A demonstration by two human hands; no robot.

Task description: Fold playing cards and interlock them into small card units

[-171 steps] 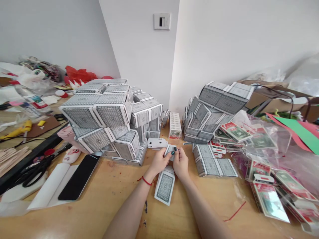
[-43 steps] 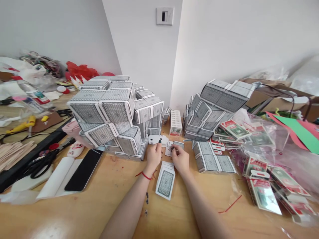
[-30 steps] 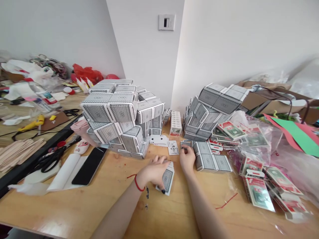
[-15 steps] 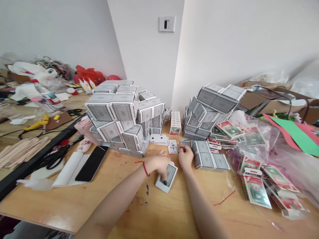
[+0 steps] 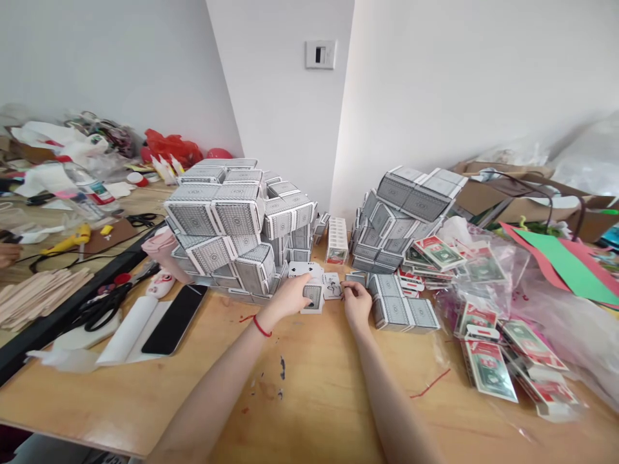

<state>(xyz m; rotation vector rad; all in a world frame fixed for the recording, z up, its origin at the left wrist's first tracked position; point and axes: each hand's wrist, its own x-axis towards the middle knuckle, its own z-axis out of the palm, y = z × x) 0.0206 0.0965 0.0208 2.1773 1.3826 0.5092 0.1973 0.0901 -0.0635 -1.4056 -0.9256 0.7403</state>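
A small stack of playing cards (image 5: 314, 298), backs up, is in the grip of my left hand (image 5: 289, 296), just in front of a face-up two of spades (image 5: 300, 267). My right hand (image 5: 357, 303) has its fingertips pinched together beside a joker card (image 5: 332, 287); what lies between them, if anything, is too small to make out. Right of this hand sits a low block of boxes covered in grey card backs (image 5: 397, 304). Larger stacked structures of card-covered boxes rise at the left (image 5: 236, 216) and right (image 5: 409, 200).
A clear box of cards (image 5: 336, 241) stands between the structures. To the left lie a phone (image 5: 175, 320), black scissors (image 5: 102, 309), wooden sticks (image 5: 36, 296) and a yellow glue gun (image 5: 72, 238). Card packs (image 5: 491, 370) and plastic bags (image 5: 546, 328) spread on the right. Another person's hand (image 5: 7, 254) shows far left.
My left hand has lifted the card stack off the near tabletop and moved it away from me, up to the two of spades. My right hand stays about where it was, fingers pinched.
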